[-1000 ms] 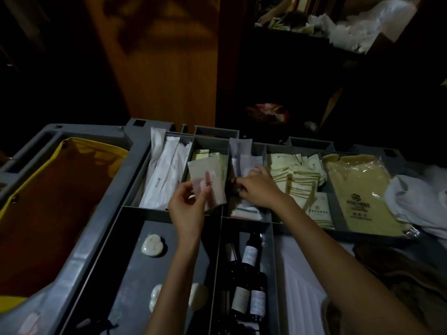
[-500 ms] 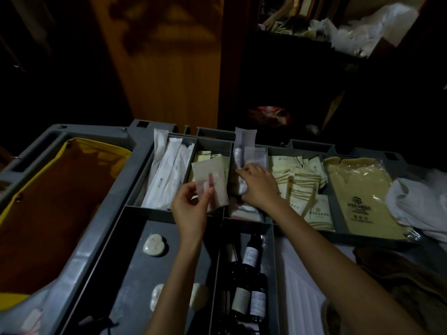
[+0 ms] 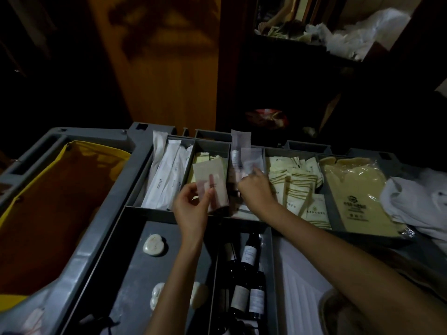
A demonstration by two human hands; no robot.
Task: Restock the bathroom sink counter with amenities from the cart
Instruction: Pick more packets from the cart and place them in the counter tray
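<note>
1. The right hand (image 3: pixel 255 192) has drawn a clear sachet (image 3: pixel 251 158) up from its cart (image 3: pixel 135 151) compartment and pinches its lower edge.
2. The left hand (image 3: pixel 193 209) still grips its packets (image 3: pixel 212 180) just beside.
3. By my reckoning, collecting continues and restocking hasn't begun.

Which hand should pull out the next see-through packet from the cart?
The right hand: it pinches a clear packet in that compartment, while the left hand is full, holding a bundle of packets.

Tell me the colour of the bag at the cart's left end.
Yellow bag, brownish inside; the head view shows it.
</note>
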